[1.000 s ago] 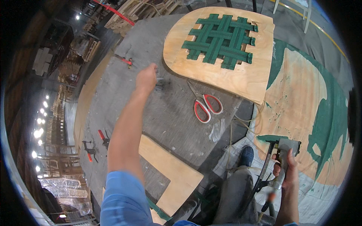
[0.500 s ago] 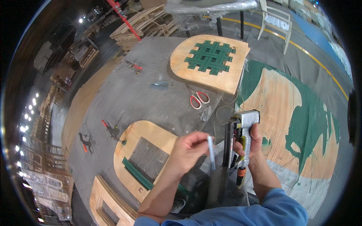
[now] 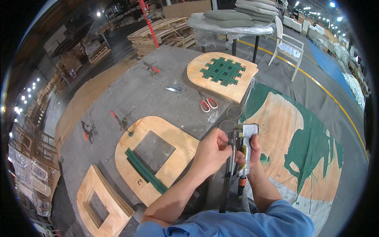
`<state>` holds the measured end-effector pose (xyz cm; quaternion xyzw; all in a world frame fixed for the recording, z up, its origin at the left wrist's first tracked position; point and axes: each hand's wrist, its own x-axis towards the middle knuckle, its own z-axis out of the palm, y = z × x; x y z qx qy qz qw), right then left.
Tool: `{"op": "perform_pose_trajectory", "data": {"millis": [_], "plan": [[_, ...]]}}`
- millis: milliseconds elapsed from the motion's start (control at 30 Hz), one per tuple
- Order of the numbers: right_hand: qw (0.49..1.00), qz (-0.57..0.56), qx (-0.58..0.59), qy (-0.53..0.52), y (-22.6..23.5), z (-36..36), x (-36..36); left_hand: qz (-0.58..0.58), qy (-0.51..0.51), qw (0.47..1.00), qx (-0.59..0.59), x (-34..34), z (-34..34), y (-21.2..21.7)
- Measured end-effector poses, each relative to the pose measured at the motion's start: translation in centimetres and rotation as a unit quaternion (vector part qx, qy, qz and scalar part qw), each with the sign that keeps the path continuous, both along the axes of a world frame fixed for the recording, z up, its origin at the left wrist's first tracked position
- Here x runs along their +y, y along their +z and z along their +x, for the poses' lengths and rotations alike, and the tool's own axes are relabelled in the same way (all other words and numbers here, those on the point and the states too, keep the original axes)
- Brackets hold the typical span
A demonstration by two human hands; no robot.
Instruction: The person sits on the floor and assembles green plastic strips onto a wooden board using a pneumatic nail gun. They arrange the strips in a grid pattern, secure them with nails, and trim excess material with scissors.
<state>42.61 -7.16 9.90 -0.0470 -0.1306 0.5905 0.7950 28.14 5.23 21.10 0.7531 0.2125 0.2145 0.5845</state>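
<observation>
My right hand [image 3: 255,153] is wrapped around the handle of a silver and black staple gun [image 3: 248,131], with an orange and black air fitting [image 3: 241,182] at its lower end. Pinched in my left hand [image 3: 213,149] is a thin strip of staples [image 3: 233,148], which lies along the gun's long black magazine. Whether the strip sits inside the track I cannot tell. Left of my hands lies a rounded plywood frame [image 3: 127,170] with a square opening, and folded green webbing [image 3: 144,170] lies across its near-left side.
Across the grey table [image 3: 102,106] lie red-handled scissors [image 3: 208,104], more staple strips [image 3: 173,89], and red-tipped clamps [image 3: 118,118]. A wooden panel [image 3: 196,71] bears woven green webbing [image 3: 223,71]. Stacked frames [image 3: 87,195] lie at lower left; a green-stained board [image 3: 272,118] is at right.
My left hand has brought the staple strip rightward against the staple gun's magazine. The view has tilted up, showing more of the background, including cushions on the far table.
</observation>
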Motion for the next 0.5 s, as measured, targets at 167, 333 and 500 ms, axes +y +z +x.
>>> {"op": "perform_pose_trajectory", "data": {"millis": [167, 333, 500], "plan": [[1.0, 0.015, 0.01, -0.008, 0.2, -0.2, 0.6, -0.099, -0.005, 0.995, -0.015, -0.1, 1.1, -0.3], [0.994, -0.035, 0.047, -0.087, 0.4, -0.2, 1.4, -0.199, 0.005, 0.979, -0.051, -1.9, -3.9, -4.8], [0.981, -0.098, -0.067, -0.15, -0.4, 0.6, 1.2, -0.173, -0.115, 0.976, 0.066, -8.1, -9.9, -7.9]]}}
